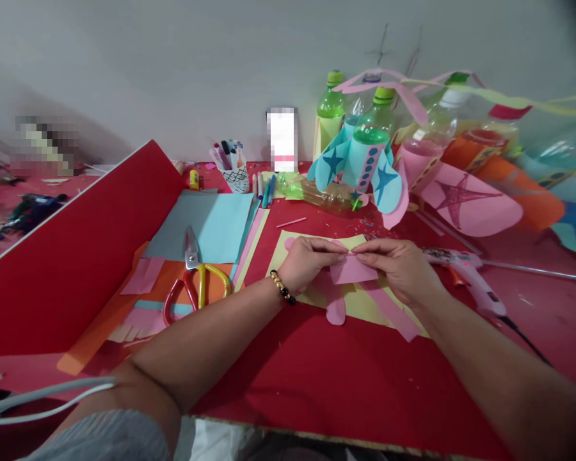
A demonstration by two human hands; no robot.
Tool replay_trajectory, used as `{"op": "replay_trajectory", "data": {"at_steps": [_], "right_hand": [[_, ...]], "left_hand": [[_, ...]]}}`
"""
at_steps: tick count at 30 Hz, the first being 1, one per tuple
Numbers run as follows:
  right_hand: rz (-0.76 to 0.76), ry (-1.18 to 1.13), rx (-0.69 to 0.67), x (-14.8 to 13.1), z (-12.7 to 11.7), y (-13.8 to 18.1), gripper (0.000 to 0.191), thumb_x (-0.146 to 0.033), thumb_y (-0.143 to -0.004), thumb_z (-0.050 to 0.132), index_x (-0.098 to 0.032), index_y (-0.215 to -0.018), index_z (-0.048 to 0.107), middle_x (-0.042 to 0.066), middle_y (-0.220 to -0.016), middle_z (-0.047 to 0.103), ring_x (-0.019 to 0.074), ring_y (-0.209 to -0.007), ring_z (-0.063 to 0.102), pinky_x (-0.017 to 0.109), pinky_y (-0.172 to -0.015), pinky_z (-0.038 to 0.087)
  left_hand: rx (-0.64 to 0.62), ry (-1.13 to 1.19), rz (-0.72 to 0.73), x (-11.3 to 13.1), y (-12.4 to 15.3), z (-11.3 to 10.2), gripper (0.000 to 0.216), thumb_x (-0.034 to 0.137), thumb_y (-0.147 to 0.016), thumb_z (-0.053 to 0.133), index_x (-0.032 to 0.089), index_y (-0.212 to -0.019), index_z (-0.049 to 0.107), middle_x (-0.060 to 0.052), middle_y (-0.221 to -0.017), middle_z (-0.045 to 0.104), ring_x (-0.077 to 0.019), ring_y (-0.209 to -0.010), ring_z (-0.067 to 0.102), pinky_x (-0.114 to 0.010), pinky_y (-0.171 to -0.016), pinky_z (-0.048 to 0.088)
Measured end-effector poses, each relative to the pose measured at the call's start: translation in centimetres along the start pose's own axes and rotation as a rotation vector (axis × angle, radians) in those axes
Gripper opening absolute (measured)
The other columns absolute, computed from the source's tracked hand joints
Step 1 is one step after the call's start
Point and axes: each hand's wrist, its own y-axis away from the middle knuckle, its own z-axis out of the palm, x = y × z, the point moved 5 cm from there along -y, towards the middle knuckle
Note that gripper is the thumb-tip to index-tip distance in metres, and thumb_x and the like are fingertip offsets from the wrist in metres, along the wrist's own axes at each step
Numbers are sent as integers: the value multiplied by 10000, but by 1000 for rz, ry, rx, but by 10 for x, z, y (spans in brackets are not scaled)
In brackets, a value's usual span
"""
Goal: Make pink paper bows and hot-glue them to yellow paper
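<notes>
The left grip [308, 264] and right grip [396, 272] are both pinched closed, holding a pink paper strip [350, 269] between them above a yellow paper sheet [360, 302] on the red counter [317, 378]. Left of the left grip lie red-handled scissors [194, 288]; just right of the right grip rests a pink glue gun [465, 275]; beyond both stands a star-decorated plastic bottle [367, 157].

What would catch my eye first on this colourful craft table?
Most striking is the green-capped plastic bottle dressed with light-blue paper fins, standing at the back of the red table. Front and centre, the left hand and right hand pinch pink paper above a yellow sheet. To their left lie red-and-yellow-handled scissors.
</notes>
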Motion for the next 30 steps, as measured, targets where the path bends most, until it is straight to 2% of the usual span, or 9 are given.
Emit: {"op": "replay_trajectory", "data": {"at_steps": [8,15,20,26,30], "right_hand": [[-26,21,-20,-4,1,1,105,-256,-673,744,-268,-775,770,11,-760,729,157,-706,634,295,-675,492],[-11,28,-5,-1,1,1,179,-322,-677,746,-249,-839,765,31,-799,735,172,-697,636,317,-650,509],[-10,34,-15,-2,1,1,137,-285,-675,747,-250,-806,769,25,-779,735,164,-700,640,300,-659,513],[-61,101,-8,-4,-2,0,149,-284,-691,730,-251,-831,771,24,-801,743,174,-730,660,294,-663,518],[-97,162,-20,-5,-3,0,117,-269,-710,710,-259,-809,772,22,-802,744,183,-758,669,304,-691,518]], "left_hand": [[2,34,-26,1,0,0,154,182,-581,788,154,-729,757,-59,-759,720,-129,-713,624,-273,-728,508],[16,21,-10,4,1,0,128,170,-592,776,152,-717,752,-49,-748,712,-113,-690,608,-251,-699,495],[0,34,-8,3,0,1,162,197,-597,786,139,-744,749,-56,-761,706,-120,-708,602,-265,-717,483],[12,93,-61,-1,-1,0,201,246,-588,805,122,-728,731,-49,-732,690,-115,-680,594,-282,-726,472],[11,118,-79,-2,-1,0,184,202,-565,808,122,-708,724,-39,-717,685,-106,-664,594,-278,-730,476]]}}
